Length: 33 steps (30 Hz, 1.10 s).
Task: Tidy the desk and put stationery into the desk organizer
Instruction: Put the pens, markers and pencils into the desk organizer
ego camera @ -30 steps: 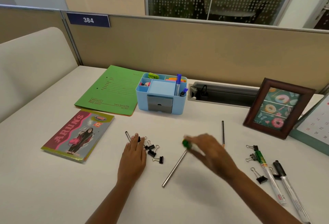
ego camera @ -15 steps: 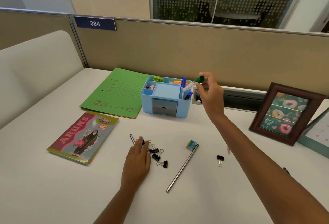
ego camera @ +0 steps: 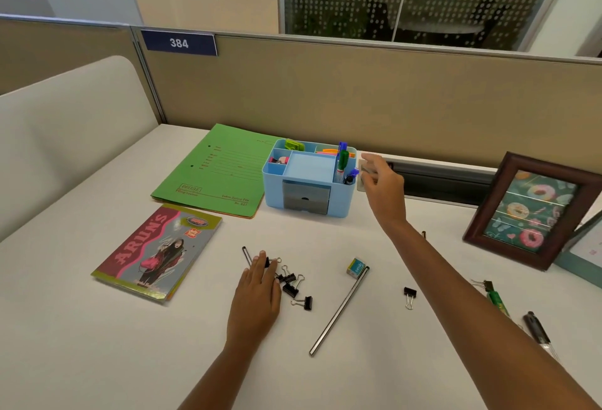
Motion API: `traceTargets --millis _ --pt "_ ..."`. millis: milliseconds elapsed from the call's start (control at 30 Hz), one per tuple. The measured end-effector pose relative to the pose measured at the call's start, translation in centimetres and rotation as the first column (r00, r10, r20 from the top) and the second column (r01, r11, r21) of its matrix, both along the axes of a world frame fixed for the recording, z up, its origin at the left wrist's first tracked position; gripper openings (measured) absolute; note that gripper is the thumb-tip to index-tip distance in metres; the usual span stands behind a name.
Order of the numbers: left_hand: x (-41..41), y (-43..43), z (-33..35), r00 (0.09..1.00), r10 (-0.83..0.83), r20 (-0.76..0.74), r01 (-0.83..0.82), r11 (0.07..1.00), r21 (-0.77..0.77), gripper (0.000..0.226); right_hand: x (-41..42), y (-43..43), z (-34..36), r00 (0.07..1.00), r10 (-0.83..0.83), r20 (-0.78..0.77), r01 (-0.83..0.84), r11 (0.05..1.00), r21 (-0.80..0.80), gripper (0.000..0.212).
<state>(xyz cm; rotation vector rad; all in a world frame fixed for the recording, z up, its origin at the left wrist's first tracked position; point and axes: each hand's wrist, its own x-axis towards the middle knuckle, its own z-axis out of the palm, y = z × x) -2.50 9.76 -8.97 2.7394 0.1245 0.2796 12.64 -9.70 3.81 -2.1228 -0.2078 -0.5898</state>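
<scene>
On the desk (ego camera: 81,344), taking 12 o'clock as pointing away from the person, the blue organizer (ego camera: 306,204) stands at 12, with a green folder (ego camera: 215,175) lying flat against its 9 o'clock side. A green-capped marker (ego camera: 342,162) stands upright in the organizer's right compartment beside a blue pen (ego camera: 341,148), and a green clip (ego camera: 294,145) sits in the back left one. The right hand (ego camera: 381,188) hovers at the organizer's 3 o'clock, just beside its rim and in front of the cable tray (ego camera: 449,178), with its fingers loosely spread and holding nothing. The left hand (ego camera: 257,298) lies palm down at the organizer's 6 o'clock, well apart from it, fingers straight and together. Its fingertips rest on a thin black pen (ego camera: 246,254) and touch the nearest of the binder clips (ego camera: 293,285), which trail off toward its 3 o'clock. A metal rod (ego camera: 338,312) lies slanted at 4 o'clock of those clips, its far end touching a small box (ego camera: 355,268). One lone clip (ego camera: 409,295) lies at the rod's 3 o'clock, near the right forearm. A notebook (ego camera: 156,253) lies at 9 o'clock of the left hand, just below the folder. At the desk's 3 o'clock edge a photo frame (ego camera: 531,210) stands tilted back. Below it lie a green pen (ego camera: 496,300) and a black pen (ego camera: 539,331), both partly hidden by the right arm. A pencil tip (ego camera: 423,234) shows just beyond that arm.
</scene>
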Motion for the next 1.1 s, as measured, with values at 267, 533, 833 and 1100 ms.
traceTargets --millis 267,533,833,1100 --pt "0.0 0.0 -0.1 0.999 -0.012 0.034 0.011 1.0 0.009 0.049 -4.3 -5.3 -4.6 0.992 -0.122 0.037 0.123 0.992 -0.011 0.02" --pt "0.1 -0.3 0.0 0.996 -0.021 0.086 0.018 0.999 0.031 0.048 -9.8 -13.0 -8.5 0.946 -0.318 0.061 0.318 0.873 -0.37 0.02" --pt "0.7 -1.4 -0.6 0.977 -0.17 0.124 0.157 0.982 0.108 0.056 -13.4 -17.5 -10.5 0.886 -0.463 -0.001 0.414 0.793 -0.447 0.022" --pt "1.1 -6.6 0.0 0.963 -0.245 0.111 0.235 0.967 0.097 0.066 -14.5 -18.9 -11.9 0.879 -0.474 -0.051 0.392 0.78 -0.488 0.031"
